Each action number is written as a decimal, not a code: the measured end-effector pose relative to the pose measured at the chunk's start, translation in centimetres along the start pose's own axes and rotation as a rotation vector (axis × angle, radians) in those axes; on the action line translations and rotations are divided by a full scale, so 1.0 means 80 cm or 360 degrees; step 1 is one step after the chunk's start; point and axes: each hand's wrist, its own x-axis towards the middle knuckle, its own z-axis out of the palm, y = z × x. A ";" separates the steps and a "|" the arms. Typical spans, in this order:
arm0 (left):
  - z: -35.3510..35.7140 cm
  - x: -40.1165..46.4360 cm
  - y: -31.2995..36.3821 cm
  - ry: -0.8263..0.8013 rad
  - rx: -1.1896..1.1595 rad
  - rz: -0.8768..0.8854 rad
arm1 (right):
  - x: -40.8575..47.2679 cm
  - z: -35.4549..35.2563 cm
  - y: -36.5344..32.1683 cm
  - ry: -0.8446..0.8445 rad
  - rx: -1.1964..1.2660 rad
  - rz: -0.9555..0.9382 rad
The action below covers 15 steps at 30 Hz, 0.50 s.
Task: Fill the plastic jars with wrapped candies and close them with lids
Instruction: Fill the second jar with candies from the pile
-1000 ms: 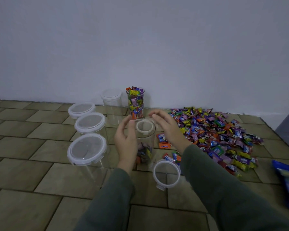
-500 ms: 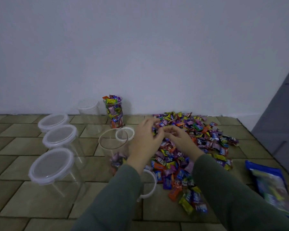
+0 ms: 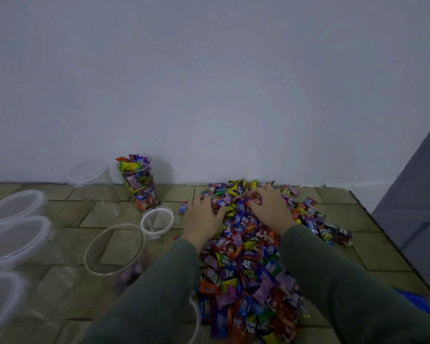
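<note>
- Both hands lay on the far part of the candy pile (image 3: 246,256), spread on the tiled floor (image 3: 372,247) against the white wall (image 3: 209,70); the left hand (image 3: 204,219) rested flat, fingers spread and relaxed, at the pile's left edge.
- The right hand (image 3: 268,207) sat near it, a little apart, fingers curled down into the wrappers, apparently gathering a handful.
- The open jar (image 3: 114,249), lidless with a few candies at its bottom, stood just left of the pile; a loose lid (image 3: 157,222) lay beyond it.
- A full jar (image 3: 139,182), still uncapped, stood by the wall; lidded empty jars (image 3: 18,239) lined the left.
- Scooping well likely meant cupping both hands together, lifting a modest load, and releasing squarely over the narrow mouth so slippery wrappers did not spill.
</note>
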 end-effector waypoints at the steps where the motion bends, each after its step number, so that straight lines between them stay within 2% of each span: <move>1: 0.004 0.012 0.002 -0.0004 0.0014 -0.0003 | 0.011 0.002 0.003 0.0041 -0.0068 0.0003; 5: 0.026 0.059 0.010 -0.0038 0.0011 -0.0042 | 0.056 0.016 0.011 0.0098 -0.0338 -0.0063; 10: 0.045 0.109 0.010 -0.0079 0.0128 0.0046 | 0.107 0.041 0.018 -0.0077 -0.0426 -0.0216; 13: 0.055 0.128 -0.001 -0.0135 0.0238 0.0147 | 0.121 0.062 0.019 -0.0216 -0.0477 -0.0195; 15: 0.062 0.135 -0.009 -0.0185 0.0290 0.0150 | 0.123 0.076 0.018 -0.0210 -0.0511 -0.0161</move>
